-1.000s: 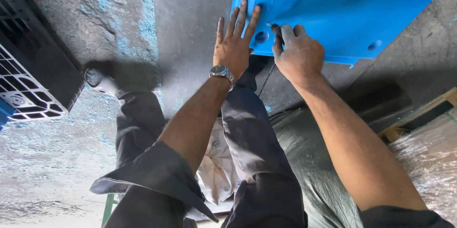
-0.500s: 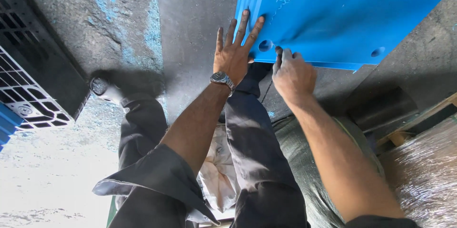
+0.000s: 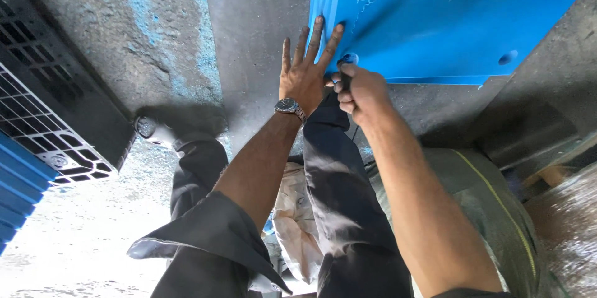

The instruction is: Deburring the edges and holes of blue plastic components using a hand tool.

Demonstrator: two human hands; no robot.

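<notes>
While the large flat blue plastic panel (image 3: 448, 18) lies on the dark grey floor (image 3: 255, 37), both hands work at its near left corner, beside a small round hole (image 3: 348, 58) in the sheet.

Head view:
- Left hand (image 3: 305, 77): fingers spread and straight, palm down, fingertips (image 3: 318, 24) lying on the panel's left edge. Pressing, not gripping. Metal wristwatch (image 3: 289, 107) on the wrist.
- Right hand (image 3: 360, 89): fingers curled into a loose fist at the corner hole. Whether they pinch a small item there, I cannot tell; the knuckles hide it.
- A second round hole (image 3: 508, 57) sits near the panel's lower edge, well right of the hands.
- Black grid-pattern crate (image 3: 43, 130) far left of the panel; the person's dark-trousered legs (image 3: 336, 198) run below it.

Judgement on handling: the panel looks stiff, smooth and moderately heavy, with a slick face that offers little purchase. The ribbed left edge and the near corner seem the best holds; a flat palm would only steady it. Unlikely to be fragile, though corners could scuff.
</notes>
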